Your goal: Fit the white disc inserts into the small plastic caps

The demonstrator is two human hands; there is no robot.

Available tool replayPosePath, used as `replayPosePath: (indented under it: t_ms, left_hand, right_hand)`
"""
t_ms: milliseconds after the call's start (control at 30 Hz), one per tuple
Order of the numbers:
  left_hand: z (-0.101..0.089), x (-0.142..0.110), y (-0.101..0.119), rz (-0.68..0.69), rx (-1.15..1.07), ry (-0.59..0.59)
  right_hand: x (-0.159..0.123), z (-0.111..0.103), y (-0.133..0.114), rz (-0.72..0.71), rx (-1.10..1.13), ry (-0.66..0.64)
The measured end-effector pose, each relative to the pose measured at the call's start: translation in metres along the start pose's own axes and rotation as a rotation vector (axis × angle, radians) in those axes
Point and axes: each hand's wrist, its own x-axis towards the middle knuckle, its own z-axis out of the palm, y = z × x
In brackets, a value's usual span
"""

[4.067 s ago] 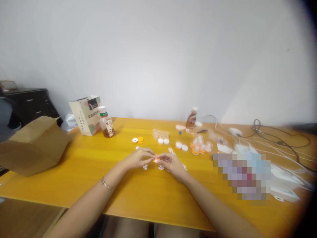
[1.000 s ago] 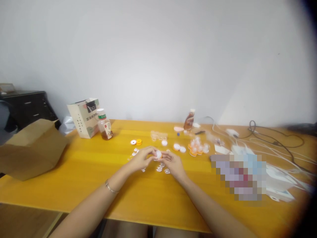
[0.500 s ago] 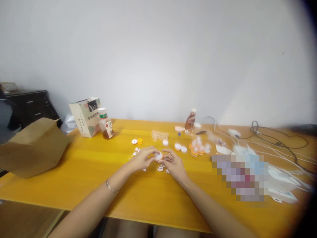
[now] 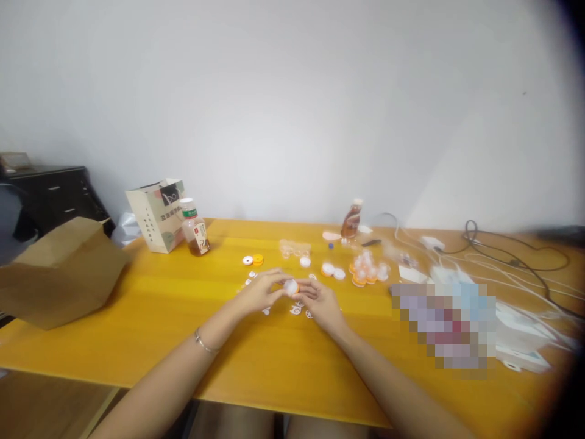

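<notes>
My left hand (image 4: 260, 292) and my right hand (image 4: 320, 302) meet over the middle of the yellow table (image 4: 183, 329). Together their fingertips pinch a small round white and orange cap (image 4: 290, 285). Small white perforated discs (image 4: 299, 310) lie on the table just under and beside my hands. A bracelet sits on my left wrist.
Beyond my hands lie white and orange caps (image 4: 253, 260), clear cups (image 4: 295, 247) and a cluster of capped pieces (image 4: 368, 271). A tea bottle (image 4: 195, 227) and paper bag (image 4: 158, 214) stand far left, a brown box (image 4: 59, 268) at the left edge, cables (image 4: 503, 256) at right.
Four seconds ago my fingers pinched a smaller orange piece; now they hold a white and orange cap. Over the last second my hands stayed in place with small finger movements.
</notes>
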Motion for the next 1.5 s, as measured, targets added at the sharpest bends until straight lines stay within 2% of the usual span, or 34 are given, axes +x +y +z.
replayPosePath:
  t_ms: [167, 533, 833, 900, 1033, 1100, 1333, 1500]
  left_hand:
    - [-0.004, -0.001, 0.004, 0.044, 0.064, -0.054]
    - [-0.011, 0.001, 0.005, 0.047, -0.015, -0.126]
    - [-0.007, -0.001, 0.003, -0.059, 0.069, -0.100]
    - [-0.006, -0.001, 0.001, -0.072, 0.086, -0.100]
    - [-0.003, -0.002, -0.005, -0.096, 0.098, -0.123]
    - [-0.002, -0.002, -0.006, -0.099, 0.052, -0.118]
    - [-0.002, 0.000, 0.000, -0.079, -0.095, -0.039]
    - [-0.002, 0.002, 0.001, -0.062, -0.091, -0.038]
  right_hand:
    - [0.002, -0.001, 0.003, 0.041, 0.031, 0.000]
    - [0.004, -0.002, 0.003, 0.042, 0.035, -0.091]
    - [0.003, -0.006, -0.001, 0.098, 0.041, -0.227]
    - [0.006, -0.011, -0.004, 0.094, 0.012, -0.201]
    - [0.014, -0.023, -0.006, 0.042, -0.032, -0.003]
    - [0.015, -0.025, -0.007, 0.044, -0.024, 0.011]
    - [0.002, -0.012, -0.010, 0.240, 0.171, -0.348]
    - [0.001, -0.010, -0.007, 0.269, 0.277, -0.310]
